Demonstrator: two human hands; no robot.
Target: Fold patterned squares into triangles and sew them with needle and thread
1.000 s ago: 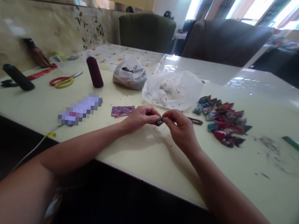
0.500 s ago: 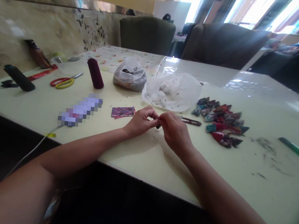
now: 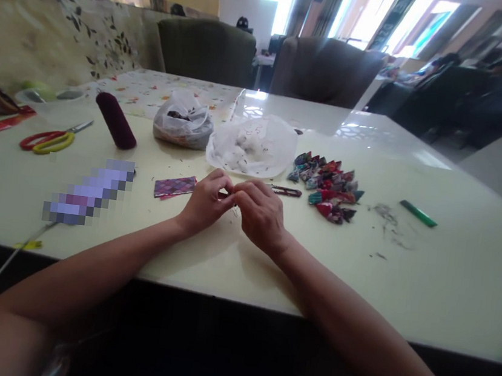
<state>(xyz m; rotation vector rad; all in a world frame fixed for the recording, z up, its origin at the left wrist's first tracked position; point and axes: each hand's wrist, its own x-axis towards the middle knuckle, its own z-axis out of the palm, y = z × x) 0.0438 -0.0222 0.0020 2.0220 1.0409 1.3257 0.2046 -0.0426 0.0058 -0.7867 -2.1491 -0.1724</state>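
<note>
In the middle of the frame, the left hand [image 3: 206, 202] and right hand [image 3: 259, 213] meet over the table [image 3: 404, 280] — fingers pinched shut on a small dark piece [image 3: 224, 195], mostly hidden.

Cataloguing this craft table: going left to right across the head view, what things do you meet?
Red-and-yellow scissors → maroon thread spool → patterned fabric square → left hand → right hand → pile of colourful fabric pieces → green stick.
</note>
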